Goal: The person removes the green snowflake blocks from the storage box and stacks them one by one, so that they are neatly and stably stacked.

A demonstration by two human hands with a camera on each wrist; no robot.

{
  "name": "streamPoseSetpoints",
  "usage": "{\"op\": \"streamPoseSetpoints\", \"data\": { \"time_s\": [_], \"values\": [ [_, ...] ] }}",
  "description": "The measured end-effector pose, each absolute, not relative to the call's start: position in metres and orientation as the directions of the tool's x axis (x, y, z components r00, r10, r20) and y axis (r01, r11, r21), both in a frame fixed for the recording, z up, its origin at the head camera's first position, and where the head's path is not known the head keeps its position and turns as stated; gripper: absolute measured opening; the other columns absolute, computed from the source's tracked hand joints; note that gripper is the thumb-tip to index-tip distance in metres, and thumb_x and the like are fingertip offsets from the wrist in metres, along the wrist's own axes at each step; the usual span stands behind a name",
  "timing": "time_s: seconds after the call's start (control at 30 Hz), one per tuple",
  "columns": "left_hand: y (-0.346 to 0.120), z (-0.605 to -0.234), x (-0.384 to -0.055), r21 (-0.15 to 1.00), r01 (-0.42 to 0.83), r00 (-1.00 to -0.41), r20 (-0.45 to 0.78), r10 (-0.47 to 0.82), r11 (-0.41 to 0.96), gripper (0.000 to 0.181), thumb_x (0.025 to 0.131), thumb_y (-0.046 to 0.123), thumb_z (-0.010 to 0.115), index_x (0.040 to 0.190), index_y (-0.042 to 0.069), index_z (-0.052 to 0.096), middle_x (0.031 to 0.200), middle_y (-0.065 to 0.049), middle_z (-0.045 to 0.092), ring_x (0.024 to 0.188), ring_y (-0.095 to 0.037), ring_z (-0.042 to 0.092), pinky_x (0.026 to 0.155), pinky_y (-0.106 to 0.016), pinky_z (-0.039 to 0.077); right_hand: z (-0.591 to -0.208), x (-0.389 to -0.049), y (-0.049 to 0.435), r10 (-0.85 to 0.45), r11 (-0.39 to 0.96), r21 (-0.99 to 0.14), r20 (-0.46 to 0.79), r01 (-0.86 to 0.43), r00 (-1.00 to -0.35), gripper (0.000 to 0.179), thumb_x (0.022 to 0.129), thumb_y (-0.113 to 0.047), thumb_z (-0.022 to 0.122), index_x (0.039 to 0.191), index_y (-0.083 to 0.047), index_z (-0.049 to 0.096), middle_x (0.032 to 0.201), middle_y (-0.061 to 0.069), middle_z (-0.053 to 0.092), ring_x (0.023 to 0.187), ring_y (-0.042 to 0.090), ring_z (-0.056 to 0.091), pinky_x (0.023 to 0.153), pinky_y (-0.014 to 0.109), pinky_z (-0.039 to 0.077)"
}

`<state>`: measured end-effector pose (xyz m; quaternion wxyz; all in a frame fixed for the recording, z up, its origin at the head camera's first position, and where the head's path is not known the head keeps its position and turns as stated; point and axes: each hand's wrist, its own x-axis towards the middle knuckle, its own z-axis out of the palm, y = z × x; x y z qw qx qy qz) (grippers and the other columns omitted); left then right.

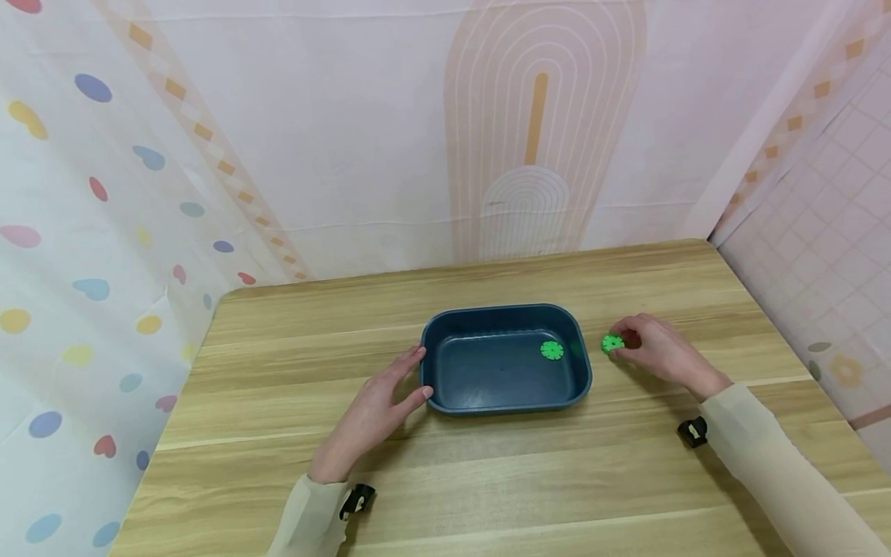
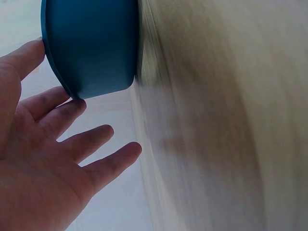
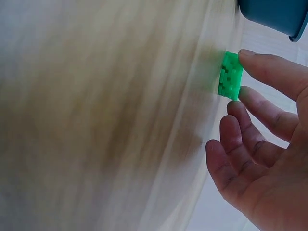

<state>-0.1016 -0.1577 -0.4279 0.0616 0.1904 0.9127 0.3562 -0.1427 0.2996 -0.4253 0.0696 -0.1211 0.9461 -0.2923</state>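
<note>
A dark blue rectangular bin [image 1: 504, 404] stands on the table, with one green notched plastic disc [image 1: 552, 350] lying on its floor toward the right side. My left hand [image 1: 369, 414] is at the bin's left end, its fingers spread and nearly straight, thumb and fingertips touching the rim. In the left wrist view, fingertips [image 2: 72, 108] rest against the bin's edge [image 2: 91, 53]. Right of the bin, my right hand [image 1: 657, 348] pinches a short stack of green notched discs [image 3: 231, 75] between thumb and forefinger, close over the table. The other right-hand fingers curl loosely below the stack.
The wood-grain table [image 1: 529, 487] extends around the bin on all sides. A patterned curtain [image 1: 362, 139] hangs behind the table's back edge and along the left. Black straps [image 1: 694, 432] are worn at both wrists.
</note>
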Motion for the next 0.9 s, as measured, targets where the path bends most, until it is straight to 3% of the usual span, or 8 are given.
{"op": "streamPoseSetpoints", "data": {
  "time_s": [0.27,0.53,0.9],
  "values": [
    [-0.158,-0.428,-0.101,0.671,0.305,-0.921,0.028,0.389,0.676,0.066,0.104,0.036,0.065,0.16,0.012,0.041,0.166,-0.009,0.035,0.15,-0.031,0.036,0.119,-0.055,0.034,-0.418,-0.139,0.299,-0.26,0.779,-0.6,-0.041,-0.184,-0.965,0.035,0.094,-0.012,0.076,0.121,0.007,0.067,0.109,0.017,0.066,0.099,0.031,0.061,0.087,0.049,0.054],
    [-0.158,-0.428,-0.101,0.677,0.301,-0.92,0.021,0.391,0.672,0.066,0.104,0.038,0.064,0.161,0.014,0.04,0.166,-0.009,0.034,0.151,-0.03,0.035,0.119,-0.055,0.033,-0.401,-0.124,0.291,-0.206,0.731,-0.646,0.098,-0.22,-0.974,0.033,0.103,-0.019,0.067,0.124,0.007,0.067,0.121,0.024,0.068,0.112,0.04,0.064,0.095,0.058,0.053],
    [-0.158,-0.428,-0.101,0.676,0.305,-0.919,0.026,0.392,0.671,0.066,0.104,0.038,0.064,0.161,0.013,0.04,0.166,-0.007,0.034,0.151,-0.03,0.035,0.119,-0.054,0.034,-0.387,-0.112,0.259,-0.236,0.707,-0.6,0.298,-0.374,-0.925,0.022,0.1,-0.013,0.07,0.117,0.001,0.073,0.113,0.014,0.074,0.099,0.034,0.069,0.084,0.054,0.057]
  ]
}}
